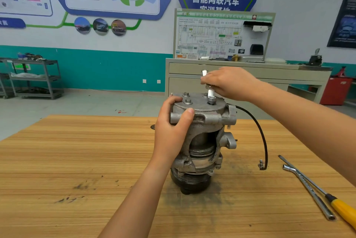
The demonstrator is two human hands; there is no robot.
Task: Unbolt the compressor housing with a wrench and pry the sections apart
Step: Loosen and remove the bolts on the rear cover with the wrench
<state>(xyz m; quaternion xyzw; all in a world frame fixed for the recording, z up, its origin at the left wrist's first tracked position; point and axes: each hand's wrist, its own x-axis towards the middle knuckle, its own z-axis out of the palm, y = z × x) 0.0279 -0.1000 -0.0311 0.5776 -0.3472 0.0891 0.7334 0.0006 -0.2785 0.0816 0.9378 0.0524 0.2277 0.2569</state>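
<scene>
A grey metal compressor [204,137] stands upright on its black pulley on the wooden table [67,170]. Bolts [187,101] stick up from its flat top plate. My left hand [173,128] grips the upper left edge of the housing, thumb across the front lug. Above the top plate, my right hand [229,83] holds a white-handled wrench [209,91] that stands upright, its socket end seated on a bolt at the right of the plate. A black cable [260,133] arcs from the housing down to the table at the right.
An L-shaped metal socket wrench [308,189] and a yellow-handled screwdriver [339,207] lie on the table's right side. Behind the table stand a grey cabinet with a wiring display board [221,35], a metal shelf cart [34,77] at the left and a red stand [337,89].
</scene>
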